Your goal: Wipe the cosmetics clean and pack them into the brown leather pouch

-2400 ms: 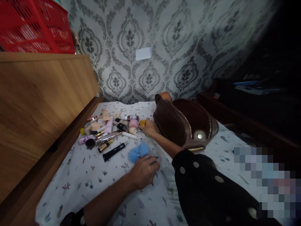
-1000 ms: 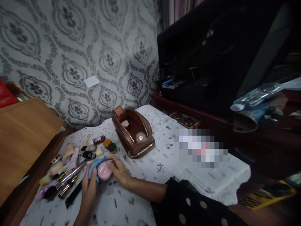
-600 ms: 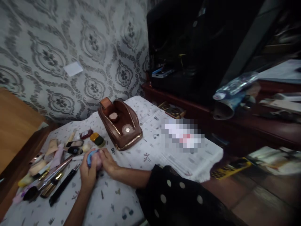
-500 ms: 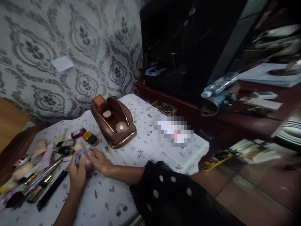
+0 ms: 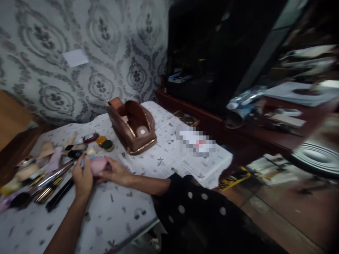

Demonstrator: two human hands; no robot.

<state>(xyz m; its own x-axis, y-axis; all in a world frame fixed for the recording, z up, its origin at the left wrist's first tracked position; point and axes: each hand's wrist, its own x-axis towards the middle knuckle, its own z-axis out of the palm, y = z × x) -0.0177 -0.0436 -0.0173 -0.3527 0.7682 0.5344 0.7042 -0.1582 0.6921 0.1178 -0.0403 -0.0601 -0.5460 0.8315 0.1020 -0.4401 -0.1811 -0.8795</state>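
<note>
Over the near side of the cloth, my left hand (image 5: 82,178) is closed around a rounded pink thing (image 5: 98,165) and a light blue thing (image 5: 84,161) beside it. My right hand (image 5: 116,171) grips the pink thing from the other side. Their exact kind is not clear, as fingers cover much of both. Just left of my hands lie makeup brushes (image 5: 54,176) and a long black tube-like item (image 5: 59,195). A yellow-lidded pot (image 5: 101,140) and a dark green round pot (image 5: 108,145) sit beyond my fingers. Farther back stands an unzipped brown makeup bag (image 5: 122,132).
Several cosmetics, including a lilac tube (image 5: 55,159), crowd the left of the patterned white cloth (image 5: 159,180). A blurred-out white item (image 5: 196,141) lies on the right. Beyond the cloth, a dark red cabinet (image 5: 212,121) carries a clear plastic bottle (image 5: 246,98).
The camera view has shifted slightly. My hands have turned the held things, so the pink one now shows more and the blue one less. My right fingers have moved to the pink thing's right side.
</note>
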